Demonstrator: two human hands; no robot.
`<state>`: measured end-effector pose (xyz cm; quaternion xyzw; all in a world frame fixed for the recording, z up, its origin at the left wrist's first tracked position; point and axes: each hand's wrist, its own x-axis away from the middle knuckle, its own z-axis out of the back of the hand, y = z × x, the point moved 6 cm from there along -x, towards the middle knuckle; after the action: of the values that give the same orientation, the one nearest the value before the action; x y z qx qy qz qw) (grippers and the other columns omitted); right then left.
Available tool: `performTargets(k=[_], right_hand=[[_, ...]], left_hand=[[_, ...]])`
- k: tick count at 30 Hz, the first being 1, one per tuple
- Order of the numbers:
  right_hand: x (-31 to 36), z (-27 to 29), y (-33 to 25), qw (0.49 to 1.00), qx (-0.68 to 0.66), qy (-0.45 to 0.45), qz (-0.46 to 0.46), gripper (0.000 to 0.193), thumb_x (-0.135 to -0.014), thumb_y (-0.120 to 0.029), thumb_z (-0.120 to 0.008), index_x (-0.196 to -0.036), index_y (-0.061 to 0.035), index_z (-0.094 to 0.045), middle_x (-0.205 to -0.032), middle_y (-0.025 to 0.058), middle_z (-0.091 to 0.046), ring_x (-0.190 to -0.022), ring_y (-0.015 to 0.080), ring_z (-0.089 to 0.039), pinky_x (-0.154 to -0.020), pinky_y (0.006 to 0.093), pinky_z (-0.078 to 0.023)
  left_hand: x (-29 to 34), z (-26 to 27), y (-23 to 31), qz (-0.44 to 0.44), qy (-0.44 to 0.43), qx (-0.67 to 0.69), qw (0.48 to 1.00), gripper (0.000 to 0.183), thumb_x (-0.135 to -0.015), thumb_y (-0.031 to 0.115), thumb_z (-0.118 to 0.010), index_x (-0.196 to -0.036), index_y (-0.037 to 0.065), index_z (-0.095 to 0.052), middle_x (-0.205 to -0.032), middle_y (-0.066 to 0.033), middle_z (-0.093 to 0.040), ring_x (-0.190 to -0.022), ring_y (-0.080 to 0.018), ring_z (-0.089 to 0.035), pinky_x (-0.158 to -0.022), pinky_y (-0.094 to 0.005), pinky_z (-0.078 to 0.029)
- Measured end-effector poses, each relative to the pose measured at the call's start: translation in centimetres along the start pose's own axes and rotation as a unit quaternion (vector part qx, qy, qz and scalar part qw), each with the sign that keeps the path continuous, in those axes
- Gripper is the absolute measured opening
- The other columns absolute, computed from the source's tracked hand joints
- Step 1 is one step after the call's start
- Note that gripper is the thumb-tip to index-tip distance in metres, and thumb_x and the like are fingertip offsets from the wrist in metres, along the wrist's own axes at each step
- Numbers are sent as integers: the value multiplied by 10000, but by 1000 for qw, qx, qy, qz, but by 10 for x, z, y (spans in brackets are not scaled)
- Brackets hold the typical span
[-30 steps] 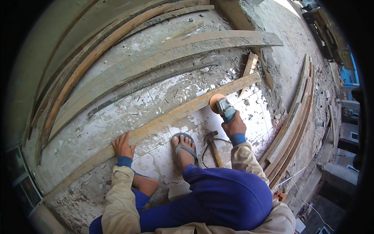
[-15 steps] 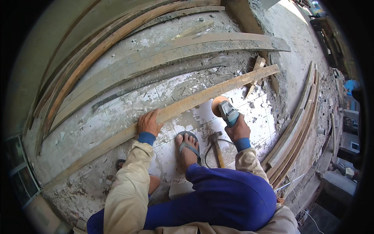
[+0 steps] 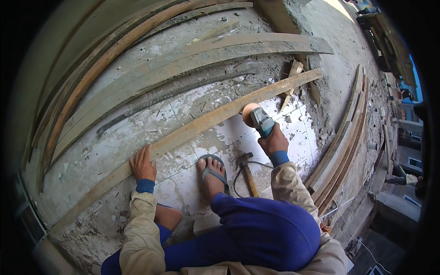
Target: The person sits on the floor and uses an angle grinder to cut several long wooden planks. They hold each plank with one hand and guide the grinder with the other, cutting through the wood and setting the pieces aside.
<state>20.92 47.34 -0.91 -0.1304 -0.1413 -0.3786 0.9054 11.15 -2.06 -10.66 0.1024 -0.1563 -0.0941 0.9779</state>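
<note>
One grinder [image 3: 260,121], partly hidden by gripping right hand [image 3: 274,141], left hand [image 3: 144,166] on one board [image 3: 206,124], fingers [image 3: 148,152] extended, one hammer [image 3: 249,176] nearby

Left hand [image 3: 144,166] rests on a plank [image 3: 206,124], right hand [image 3: 275,141] grips a grinder [image 3: 262,122]; boards [image 3: 343,137] lie beyond the tiled floor's right edge [image 3: 302,137].

We had room between hammer [image 3: 250,181] and plank [image 3: 197,128]; the grinder [image 3: 262,122] blocked its right. Our foot [image 3: 213,183] bounded its left.
</note>
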Motion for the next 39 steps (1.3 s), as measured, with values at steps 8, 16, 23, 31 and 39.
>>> performTargets(k=[8, 16, 23, 31, 39], right_hand=[[-14, 4, -7, 1000, 9, 0, 7, 602, -750, -264, -796, -1249, -51, -536, -1086, 230, -747, -1001, 458, -729, -864, 529, -587], [-18, 1, -8, 1000, 14, -1, -5, 532, -774, -262, -793, -1207, -75, -547, -1109, 207, -749, -1024, 446, -730, -874, 533, -583], [-22, 22, 27, 996, 5, 34, -78, 595, -776, -304, -805, -1244, -63, -527, -1164, 240, -740, -1047, 481, -717, -911, 540, -578], [11, 13, 20, 998, -9, 53, -38, 571, -765, -264, -793, -1245, -90, -537, -1070, 223, -756, -985, 473, -723, -867, 533, -578], [31, -7, 1, 999, -21, 28, -4, 558, -764, -238, -783, -1251, -103, -548, -1081, 221, -747, -985, 477, -718, -866, 533, -574]], left_hand=[[-2, 2, 3, -11, 19, 10, 1000, 769, -820, 73, -846, -1510, 220, -539, -1527, 2, -584, -1441, -260, -501, -1202, -632, -340], [-1, 4, 4, -20, 23, 15, 999, 763, -822, 84, -849, -1505, 224, -538, -1519, -1, -585, -1439, -261, -498, -1197, -659, -326], [-6, 13, 8, -55, 54, 23, 997, 750, -783, 85, -872, -1463, 193, -576, -1451, -30, -626, -1360, -292, -551, -1158, -548, -408], [-39, 16, 71, -135, 56, 118, 982, 692, -766, 68, -865, -1409, 155, -625, -1371, -55, -670, -1255, -318, -604, -1094, -440, -481], [-82, 46, 159, -200, 110, 331, 916, 675, -812, 53, -829, -1441, 121, -595, -1432, -156, -641, -1334, -375, -596, -1138, -424, -490]])
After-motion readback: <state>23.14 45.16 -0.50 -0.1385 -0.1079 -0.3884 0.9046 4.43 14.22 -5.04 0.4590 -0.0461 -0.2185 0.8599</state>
